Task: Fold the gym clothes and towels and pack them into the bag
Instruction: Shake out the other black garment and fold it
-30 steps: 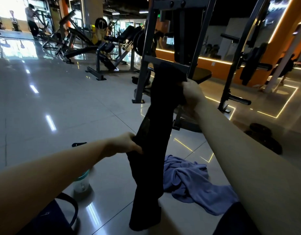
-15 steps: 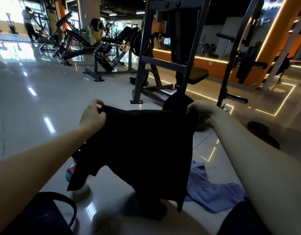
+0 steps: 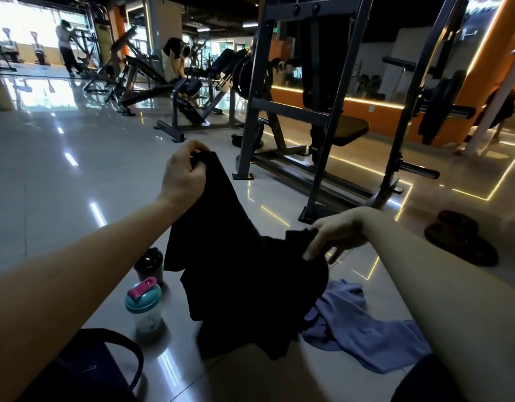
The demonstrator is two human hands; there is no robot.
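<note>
The left hand (image 3: 183, 175) is closed in a pinch on one upper edge of a black garment (image 3: 238, 271), held high. The right hand (image 3: 337, 236) holds the opposite edge lower down, thumb and fingers closed over a bunched fold of fabric. The garment hangs slack between the two grips, and its lower part drapes down to the tiled floor (image 3: 62, 169); its exact type cannot be determined because the cloth is dark and crumpled. Holding two edges apart at different heights appears intended to open the fabric and locate its seams before a fold is made. A lavender towel (image 3: 366, 329) lies unfolded on the floor just beside and partly beneath the garment. The dark bag (image 3: 99, 369), with its looped handle, sits at the lower left, near the left forearm. A teal-lidded shaker bottle (image 3: 144, 306) and a dark bottle (image 3: 150, 264) stand between bag and garment. No item appears packed yet.
</note>
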